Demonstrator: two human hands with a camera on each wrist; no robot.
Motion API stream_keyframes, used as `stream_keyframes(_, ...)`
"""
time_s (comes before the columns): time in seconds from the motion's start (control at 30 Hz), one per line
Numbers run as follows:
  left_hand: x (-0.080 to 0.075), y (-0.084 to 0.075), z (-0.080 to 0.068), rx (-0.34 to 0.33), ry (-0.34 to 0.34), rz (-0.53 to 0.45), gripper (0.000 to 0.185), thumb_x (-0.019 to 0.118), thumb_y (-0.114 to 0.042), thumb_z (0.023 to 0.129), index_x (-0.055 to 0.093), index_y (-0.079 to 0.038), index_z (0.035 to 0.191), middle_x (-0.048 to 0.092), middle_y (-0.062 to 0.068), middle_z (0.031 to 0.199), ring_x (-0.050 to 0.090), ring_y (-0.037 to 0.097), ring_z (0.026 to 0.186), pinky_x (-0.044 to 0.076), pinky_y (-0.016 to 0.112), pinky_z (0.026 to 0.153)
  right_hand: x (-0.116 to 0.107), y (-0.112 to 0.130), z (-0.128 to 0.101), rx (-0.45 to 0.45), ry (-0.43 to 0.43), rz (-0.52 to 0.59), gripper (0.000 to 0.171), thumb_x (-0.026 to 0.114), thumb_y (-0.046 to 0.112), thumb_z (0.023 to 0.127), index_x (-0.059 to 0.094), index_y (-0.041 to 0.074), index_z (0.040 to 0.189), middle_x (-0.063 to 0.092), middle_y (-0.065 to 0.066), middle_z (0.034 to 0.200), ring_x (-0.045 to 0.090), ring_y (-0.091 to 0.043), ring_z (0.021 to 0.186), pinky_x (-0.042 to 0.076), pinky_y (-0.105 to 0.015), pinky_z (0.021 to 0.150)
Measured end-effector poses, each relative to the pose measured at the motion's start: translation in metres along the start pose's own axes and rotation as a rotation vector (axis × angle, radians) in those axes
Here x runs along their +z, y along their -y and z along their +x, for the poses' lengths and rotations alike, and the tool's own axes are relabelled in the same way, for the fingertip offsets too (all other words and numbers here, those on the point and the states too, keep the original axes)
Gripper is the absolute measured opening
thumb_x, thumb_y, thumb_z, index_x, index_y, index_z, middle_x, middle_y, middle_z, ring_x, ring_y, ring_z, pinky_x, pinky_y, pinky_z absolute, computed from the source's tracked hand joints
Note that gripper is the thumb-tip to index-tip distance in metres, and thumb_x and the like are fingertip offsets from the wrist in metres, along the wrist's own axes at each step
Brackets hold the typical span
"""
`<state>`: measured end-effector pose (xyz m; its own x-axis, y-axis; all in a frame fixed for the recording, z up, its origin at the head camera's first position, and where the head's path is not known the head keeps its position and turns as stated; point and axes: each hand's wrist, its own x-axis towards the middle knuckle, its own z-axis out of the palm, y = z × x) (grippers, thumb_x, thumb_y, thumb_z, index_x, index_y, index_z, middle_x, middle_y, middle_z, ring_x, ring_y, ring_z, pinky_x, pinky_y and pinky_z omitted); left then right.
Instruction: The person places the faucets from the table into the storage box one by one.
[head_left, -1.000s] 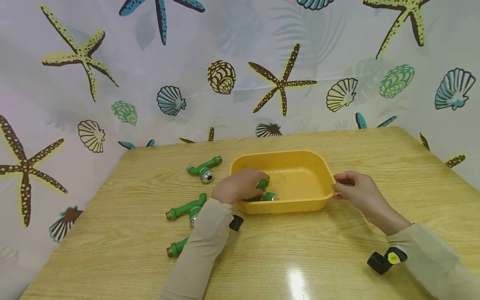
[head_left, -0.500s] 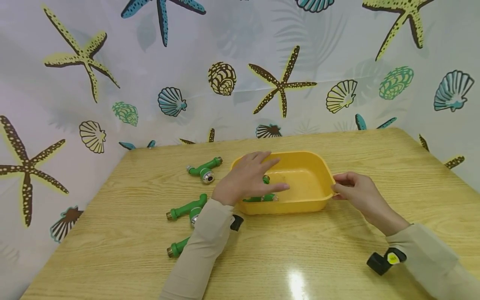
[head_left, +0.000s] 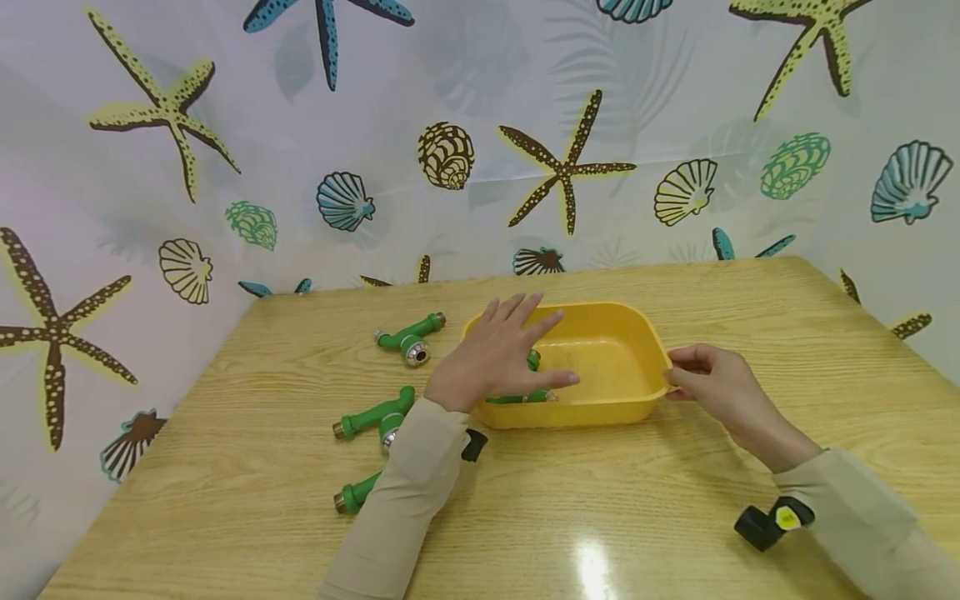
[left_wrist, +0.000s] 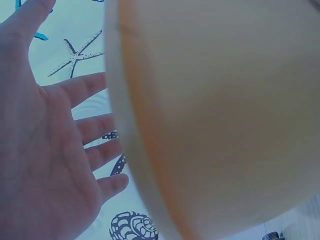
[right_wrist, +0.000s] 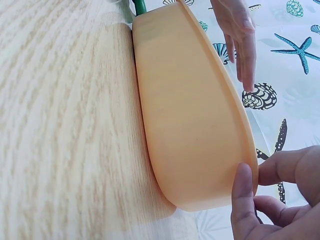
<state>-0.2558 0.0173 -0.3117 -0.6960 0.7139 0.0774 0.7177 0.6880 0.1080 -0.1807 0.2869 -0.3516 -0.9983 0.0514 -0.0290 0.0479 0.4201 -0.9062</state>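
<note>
A yellow plastic tub (head_left: pixel 600 312) stands mid-table, with a green tap fitting (head_left: pixel 525 395) lying inside at its left end. My left hand (head_left: pixel 504 354) hovers over the tub's left side, fingers spread and straight, holding nothing; the left wrist view shows its open palm (left_wrist: pixel 40 150) beside the tub's wall (left_wrist: pixel 225 120). My right hand (head_left: pixel 708 385) pinches the tub's right rim, thumb on the outer wall (right_wrist: pixel 242 197) in the right wrist view.
Three more green tap fittings lie on the wooden table left of the tub: one at the back (head_left: pixel 408 337), one nearer (head_left: pixel 372 416), one by my left sleeve (head_left: pixel 355 493). A starfish-and-shell curtain (head_left: pixel 450 150) backs the table.
My left hand let go of the green fitting inside the tub, then lifted and spread its fingers above it. The right hand has stayed on the rim.
</note>
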Motion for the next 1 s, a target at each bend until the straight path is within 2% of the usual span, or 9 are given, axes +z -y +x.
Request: stream_keyframes(1.0, -0.0047, -0.0039, -0.0035, -0.023, 0.014, -0.017, 0.085, 0.05, -0.069, 0.088, 0.025, -0.024, 0.155, 0.011, 0.008, 0.161, 0.011, 0.029, 0.146, 0.004, 0.046, 0.116, -0.0007, -0.0018, 0.0006, -0.008, 0.005, -0.005, 0.042, 0.053, 0.01, 0.099, 0.043, -0.018, 0.13, 0.05, -0.029, 0.122, 0.06, -0.009, 0.087, 0.054, -0.03, 0.079)
